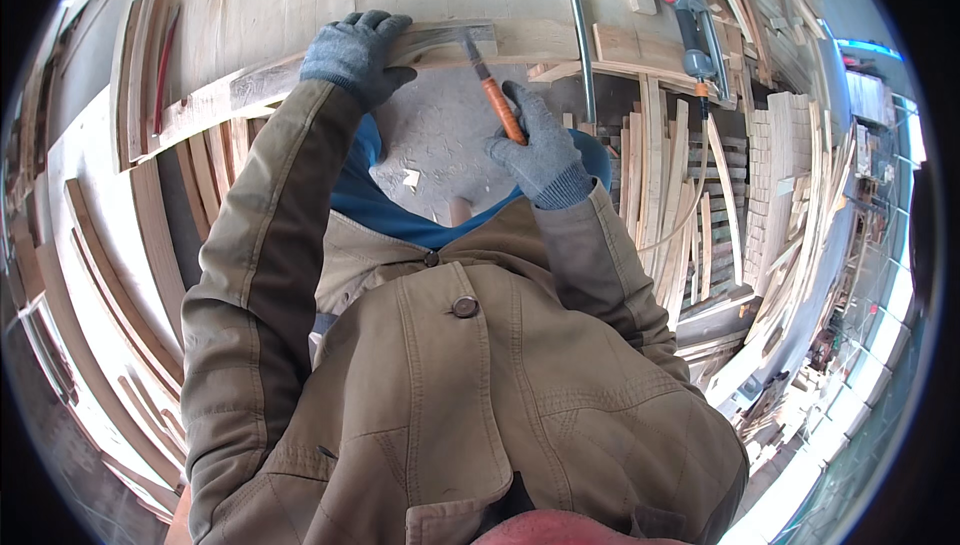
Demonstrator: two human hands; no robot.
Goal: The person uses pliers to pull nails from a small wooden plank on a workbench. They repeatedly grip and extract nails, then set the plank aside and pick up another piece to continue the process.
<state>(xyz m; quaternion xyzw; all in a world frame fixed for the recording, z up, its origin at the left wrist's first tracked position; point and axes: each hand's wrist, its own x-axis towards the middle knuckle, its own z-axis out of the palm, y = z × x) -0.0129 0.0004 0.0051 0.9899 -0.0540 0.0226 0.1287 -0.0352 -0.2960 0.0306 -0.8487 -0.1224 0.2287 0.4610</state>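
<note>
My left hand point(355, 57), in a grey knit glove, lies over the near edge of the wooden workbench. Its fingers are stretched out on the wood, with the thumb apart to the right. A wooden strip point(440, 37) with a greyish, weathered face runs along this edge beside it. My right hand point(543, 145), gloved in the same grey, is closed round the orange handle of a hammer point(497, 105). The hammer points up and left, its dark metal end over the strip. That end is small, and I cannot tell whether it touches the wood.
At the far right a pneumatic nail gun point(693, 40) with a hose lies on boards. A metal bar point(577, 25) crosses the bench edge. Stacked wooden slats point(660, 155) stand to the right. At left are more boards point(125, 275) and a thin red stick point(166, 70).
</note>
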